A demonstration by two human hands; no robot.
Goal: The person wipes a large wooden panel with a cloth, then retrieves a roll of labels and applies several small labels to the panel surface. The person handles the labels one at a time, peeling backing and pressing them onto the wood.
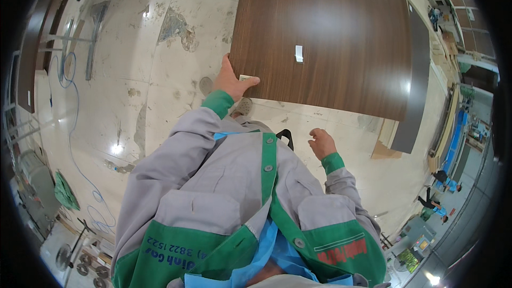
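A large dark-brown wood-grain panel [325,16] stretches away in front of me, its near edge slightly slanted. My left hand [233,79] grips its near left corner, thumb on the top face and fingers spread along the left side. Under that thumb a small pale label [247,78] partly shows. Another white sticker [299,54] lies farther in on the panel's face. My right hand [322,144] hangs apart from the panel, below its near edge, fingers loosely curled with a gap to the thumb and nothing visible in them.
Another dark panel [418,85] stands along the right side, with a light-brown board [385,141] beside it. A blue hose [77,128] winds over the worn tile floor [154,64] at left, near metal frames. Two people [434,202] are far off at right.
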